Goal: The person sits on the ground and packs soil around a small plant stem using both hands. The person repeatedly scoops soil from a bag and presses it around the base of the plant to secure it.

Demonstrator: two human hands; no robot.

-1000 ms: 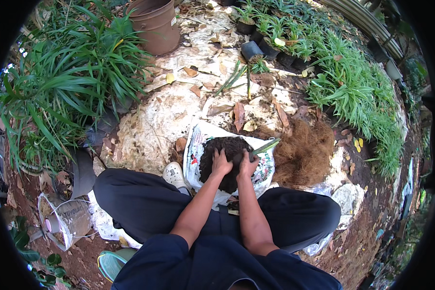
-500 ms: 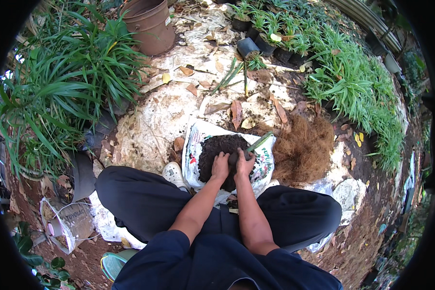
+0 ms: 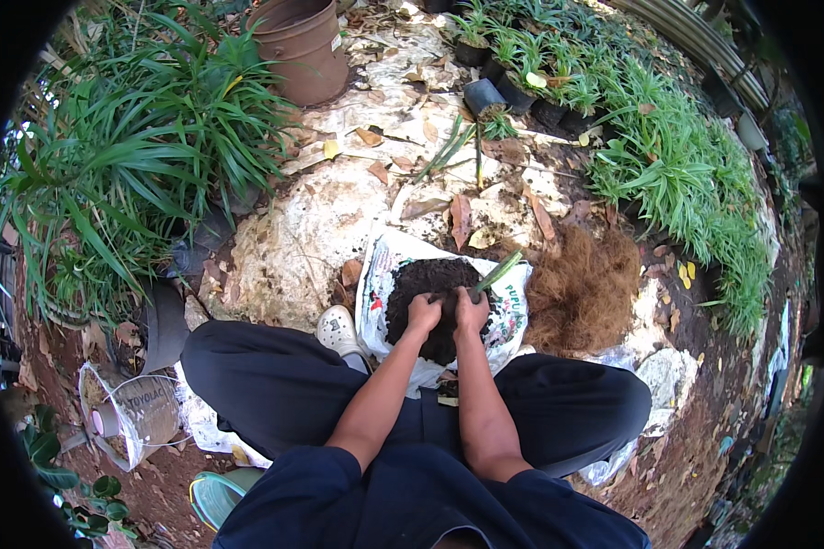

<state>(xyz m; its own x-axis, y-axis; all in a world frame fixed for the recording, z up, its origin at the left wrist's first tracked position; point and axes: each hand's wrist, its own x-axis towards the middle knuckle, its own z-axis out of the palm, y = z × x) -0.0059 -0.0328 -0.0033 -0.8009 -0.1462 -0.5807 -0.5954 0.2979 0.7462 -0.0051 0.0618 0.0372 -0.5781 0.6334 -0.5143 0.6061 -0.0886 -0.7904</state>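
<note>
Dark soil (image 3: pixel 421 277) lies heaped on a white printed plastic sack (image 3: pixel 382 249) between my legs. My left hand (image 3: pixel 424 314) is closed at the near side of the heap, its fingers curled into the soil. Beside it, my right hand (image 3: pixel 471 313) is closed around the lower end of a stiff green plant cutting (image 3: pixel 498 271), which slants up to the right. The two hands almost meet, thumbs toward each other. Dark soil around the fingers hides the cutting's base and the fingertips.
Brown fibre (image 3: pixel 584 291) is piled right of the sack. Cut green leaves (image 3: pixel 449 148) lie beyond it near a tipped black pot (image 3: pixel 482 95). Potted plants line the right; long-leaved plants (image 3: pixel 146 156) and a brown pot (image 3: pixel 302 55) stand left. A bucket (image 3: pixel 151 409) sits lower left.
My hands have drawn in at the soil, and the left fingers are more curled. The cutting stays in my right hand. The whole view has shifted slightly.
</note>
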